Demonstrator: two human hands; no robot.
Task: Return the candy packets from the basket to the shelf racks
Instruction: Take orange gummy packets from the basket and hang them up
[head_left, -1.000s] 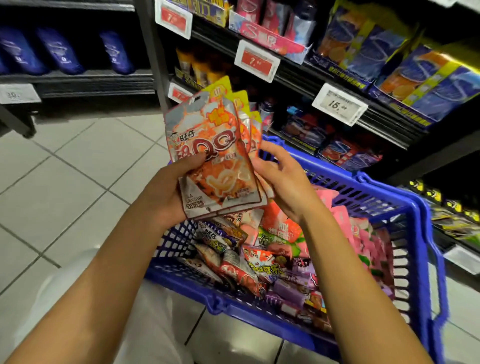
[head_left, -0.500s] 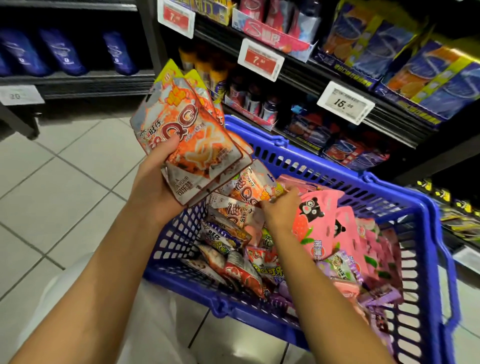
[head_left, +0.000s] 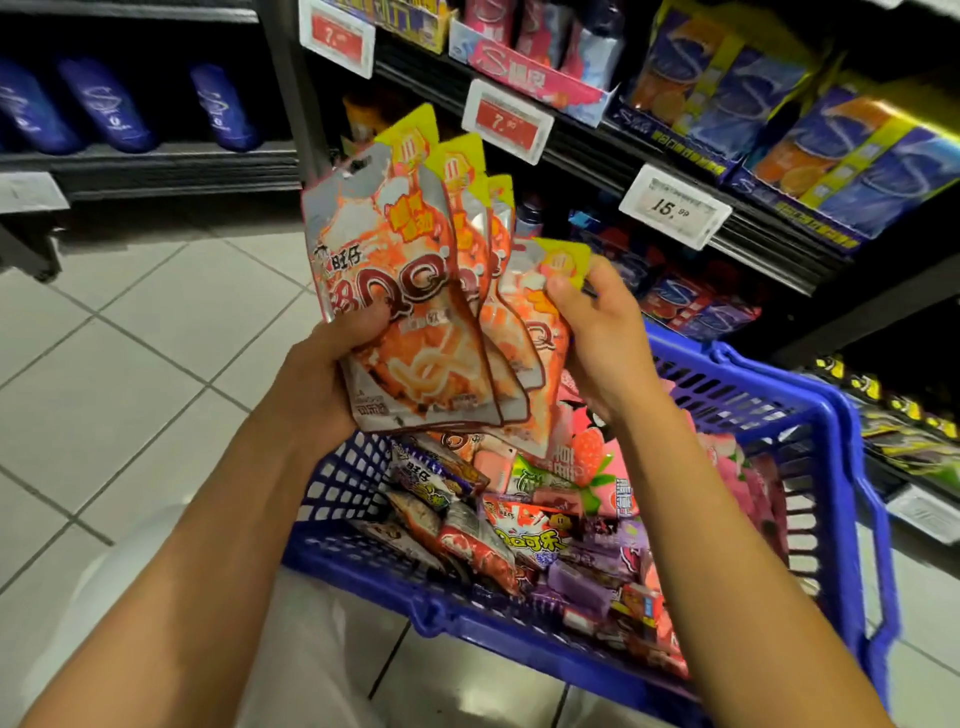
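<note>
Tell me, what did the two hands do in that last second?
The right hand dipped into the blue basket, pinched one more orange packet and lifted it up beside the fan of orange packets. The left hand kept gripping that fan. The basket's heap stayed put.

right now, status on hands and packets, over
Left hand grips fan of orange packets. Right hand pinches one more orange packet beside it. Blue basket below, full. Nothing blocking the shelf.
</note>
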